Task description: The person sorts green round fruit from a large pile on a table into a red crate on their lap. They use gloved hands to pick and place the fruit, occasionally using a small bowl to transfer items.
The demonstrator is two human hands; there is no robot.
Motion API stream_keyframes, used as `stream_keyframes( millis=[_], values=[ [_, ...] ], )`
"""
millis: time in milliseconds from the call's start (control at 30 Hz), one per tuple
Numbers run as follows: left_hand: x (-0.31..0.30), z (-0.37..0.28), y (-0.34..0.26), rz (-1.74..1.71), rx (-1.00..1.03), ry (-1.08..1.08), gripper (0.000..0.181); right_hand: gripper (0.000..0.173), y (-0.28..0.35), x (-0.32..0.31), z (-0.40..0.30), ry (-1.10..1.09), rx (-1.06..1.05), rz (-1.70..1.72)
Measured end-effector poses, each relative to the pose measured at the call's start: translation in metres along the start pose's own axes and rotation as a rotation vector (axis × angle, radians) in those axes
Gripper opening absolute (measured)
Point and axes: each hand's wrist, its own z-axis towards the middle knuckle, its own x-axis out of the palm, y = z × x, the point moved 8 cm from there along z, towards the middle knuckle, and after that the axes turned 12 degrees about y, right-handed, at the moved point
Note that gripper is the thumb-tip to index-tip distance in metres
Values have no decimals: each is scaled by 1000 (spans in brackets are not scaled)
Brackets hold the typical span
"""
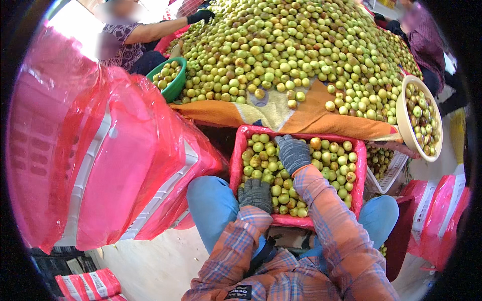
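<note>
A crate lined with pink plastic film (362, 169) stands between my knees, filled with green-and-brown jujube-like fruits (280, 192). My left hand (255, 195), in a dark grey knit glove, rests on the fruits at the crate's left side, fingers pointing away from me. Farther in, my right hand (293, 153), gloved the same way, reaches down near the far rim. Its fingertips are hidden behind the glove's back, so whether a fruit is in it does not show. Beyond the crate, a large heap of the same fruits (286, 49) lies on an orange and yellow cloth (222, 112).
Stacked crates wrapped in pink film (128, 161) rise at my left. A green basin (180, 81) and a cream basin (401, 109) hold fruits at the heap's edges. A white crate (391, 175) stands lower right. Two people sit beside the heap; one gloved hand (201, 16) touches it.
</note>
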Motion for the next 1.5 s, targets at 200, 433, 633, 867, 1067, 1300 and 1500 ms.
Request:
stream_keyframes(
  millis=[200,433,633,867,1067,1300,1500],
  values=[
    [-1,1,10,-179,-64,-332,47,44,-34,-6,-42,-170,-309,826],
    [-10,42,7,-197,-73,-309,66,41,-55,-59,-144,-216,-343,833],
    [-35,68,-4,-145,52,-541,64,33,-217,-57,-198,-260,-14,857],
    [-48,86,-44,-169,-163,-389,64,48,-447,-28,-229,-432,564,527],
    [4,81,-95,-24,80,-375,73,24,-253,-10,-178,-348,-78,727],
    [16,27,-142,-29,317,-221,68,36,-177,14,-151,3,108,161],
    [42,-31,-130,210,560,-149,53,21,-141,25,-171,163,-40,-41]
  ],
)
